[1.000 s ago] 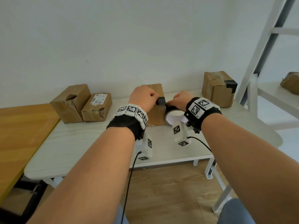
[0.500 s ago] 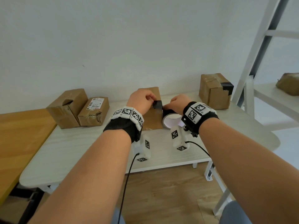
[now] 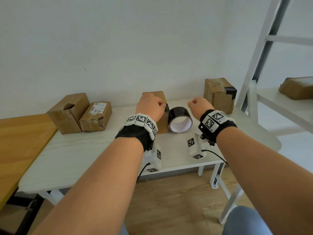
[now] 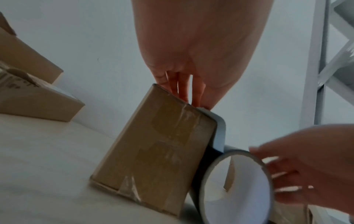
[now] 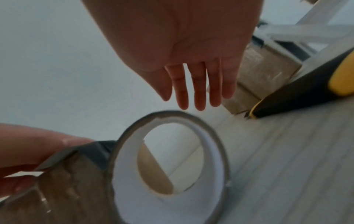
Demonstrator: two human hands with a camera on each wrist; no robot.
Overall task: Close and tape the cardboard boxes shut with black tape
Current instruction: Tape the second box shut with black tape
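Observation:
A small cardboard box (image 3: 160,97) stands in the middle of the white table (image 3: 84,158). My left hand (image 3: 149,106) rests on its top, and its fingers (image 4: 182,89) and thumb press the end of a black tape strip (image 4: 220,130) onto the top right edge. The strip runs down the box's right side to the black tape roll (image 3: 180,114), which stands on its edge against the box (image 4: 157,151). My right hand (image 3: 199,106) hovers just right of the roll and holds nothing. Its fingers (image 5: 199,91) hang straight above the roll (image 5: 124,174).
A box with black tape on it (image 3: 218,95) stands at the back right. Two more boxes (image 3: 69,112) (image 3: 96,116) sit at the back left. A black and yellow knife (image 5: 306,91) lies right of the roll. A wooden table (image 3: 22,141) adjoins on the left, white shelving (image 3: 254,65) on the right.
My right hand has let go of the tape roll and drawn off to the right. The roll now stands alone beside the box. My left hand stays on the box top.

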